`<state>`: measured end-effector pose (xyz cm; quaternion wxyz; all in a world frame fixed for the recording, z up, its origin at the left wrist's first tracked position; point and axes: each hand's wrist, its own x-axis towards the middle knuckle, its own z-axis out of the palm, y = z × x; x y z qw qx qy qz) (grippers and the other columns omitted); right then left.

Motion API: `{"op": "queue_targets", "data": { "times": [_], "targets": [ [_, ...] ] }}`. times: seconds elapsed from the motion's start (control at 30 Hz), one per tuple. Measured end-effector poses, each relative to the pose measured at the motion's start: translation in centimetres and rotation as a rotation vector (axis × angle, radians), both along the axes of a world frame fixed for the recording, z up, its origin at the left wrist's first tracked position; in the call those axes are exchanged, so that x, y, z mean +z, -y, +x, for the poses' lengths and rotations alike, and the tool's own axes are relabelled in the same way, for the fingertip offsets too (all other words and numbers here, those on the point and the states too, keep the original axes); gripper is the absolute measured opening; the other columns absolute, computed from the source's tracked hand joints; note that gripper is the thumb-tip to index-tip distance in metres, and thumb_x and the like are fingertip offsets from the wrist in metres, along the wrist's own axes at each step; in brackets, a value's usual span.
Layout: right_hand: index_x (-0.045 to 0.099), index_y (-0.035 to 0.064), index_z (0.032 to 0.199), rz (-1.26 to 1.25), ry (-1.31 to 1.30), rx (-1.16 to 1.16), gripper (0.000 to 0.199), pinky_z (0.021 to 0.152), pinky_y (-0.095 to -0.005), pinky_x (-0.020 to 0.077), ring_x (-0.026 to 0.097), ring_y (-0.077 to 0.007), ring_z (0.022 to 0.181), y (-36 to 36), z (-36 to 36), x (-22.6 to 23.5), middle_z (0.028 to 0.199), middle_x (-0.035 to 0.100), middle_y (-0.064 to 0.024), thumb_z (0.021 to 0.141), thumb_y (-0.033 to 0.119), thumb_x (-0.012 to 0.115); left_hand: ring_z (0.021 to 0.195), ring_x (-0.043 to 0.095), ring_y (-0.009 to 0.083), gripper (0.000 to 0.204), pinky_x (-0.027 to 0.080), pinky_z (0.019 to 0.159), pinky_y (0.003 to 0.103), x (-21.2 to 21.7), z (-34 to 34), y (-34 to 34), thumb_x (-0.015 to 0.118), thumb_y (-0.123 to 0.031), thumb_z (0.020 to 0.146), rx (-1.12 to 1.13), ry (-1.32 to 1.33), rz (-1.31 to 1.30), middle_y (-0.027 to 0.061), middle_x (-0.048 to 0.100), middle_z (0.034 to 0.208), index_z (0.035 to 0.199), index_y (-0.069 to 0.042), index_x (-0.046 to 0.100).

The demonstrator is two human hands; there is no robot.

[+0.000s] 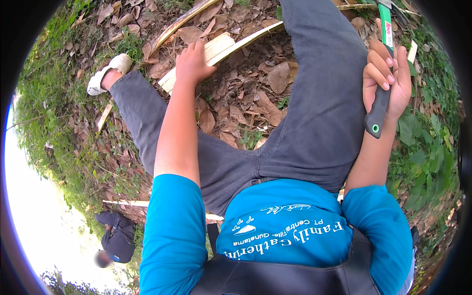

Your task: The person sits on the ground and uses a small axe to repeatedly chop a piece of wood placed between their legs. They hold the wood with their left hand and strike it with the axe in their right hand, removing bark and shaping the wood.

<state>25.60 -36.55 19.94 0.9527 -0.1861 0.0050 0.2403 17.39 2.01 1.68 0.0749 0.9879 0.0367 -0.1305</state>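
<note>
Curled close together over the pale wood piece [219, 48] with the left hand [193, 64], thumb angled out toward its near edge; cannot tell how hard pressed, with the fingertips hidden beyond. Wrapped around the dark grip of a green-shafted tool [377, 110] with the right hand [387, 76], thumb pointing up beside the shaft, well to the right of the pale wood piece; head of the tool mostly cut off at the upper edge.

Judged to be at a steadying step: wood held from one side, tool apart from it. For a next stroke, would call for firming the right hold, bringing the tool over the wood and keeping the left fingers out of its line.

Farther outward: off the right end of the pale wood piece, a curved pale strip [258, 34], perhaps joined; beyond it, a long branch [183, 20]; around it, dry leaves [279, 77]; to its left, a white shoe [109, 74]; between it and the tool, a grey trouser leg [324, 93].
</note>
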Motion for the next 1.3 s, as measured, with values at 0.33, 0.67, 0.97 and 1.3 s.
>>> {"op": "queue_targets", "data": {
  "times": [0.33,0.67,0.97,1.3],
  "targets": [
    [0.006,-0.0088,0.153,0.051,0.021,0.059,0.065,0.052,-0.0232,0.0432,0.04,-0.0094,0.062,-2.1,-0.9,1.6,0.085,0.038,-0.0047,0.107,0.018,0.044,0.116,0.059,0.0348,0.083,0.048,0.092,0.05,-1.2,1.9,-2.9,0.083,-0.042,0.062,-0.021,-0.166,-0.04,0.0151,0.06,0.121,0.129,-0.008,0.048],
    [0.006,-0.0097,0.153,0.039,0.01,0.056,0.065,0.052,-0.0226,0.0418,0.039,-0.0089,0.063,-2.5,-1.2,2.1,0.085,0.037,-0.0042,0.107,0.019,0.043,0.118,0.057,0.0304,0.087,0.04,0.097,0.05,-1.1,-0.9,-0.5,0.084,-0.044,0.061,-0.031,0.26,0.02,0.0133,0.059,0.122,0.134,-0.014,0.048],
    [0.011,-0.0095,0.151,0.069,0.03,0.096,0.059,0.053,-0.0214,0.0419,0.039,-0.0081,0.063,-2.8,-1.4,2.0,0.085,0.038,-0.0045,0.108,0.019,0.041,0.115,0.062,0.0346,0.091,0.05,0.096,0.041,1.7,2.8,-2.1,0.085,-0.053,0.067,-0.103,-0.412,-0.241,0.0207,0.065,0.122,0.135,-0.003,0.051],
    [0.014,-0.0086,0.15,0.097,0.036,0.129,0.057,0.053,-0.0213,0.0422,0.04,-0.0077,0.063,-2.8,-1.5,1.9,0.085,0.038,-0.0044,0.108,0.019,0.04,0.116,0.056,0.037,0.049,0.047,0.1,0.045,-0.6,-1.5,-1.6,0.067,-0.026,0.086,-0.102,0.034,-0.128,0.0159,0.059,0.122,0.132,-0.011,0.061]
  ]
}}
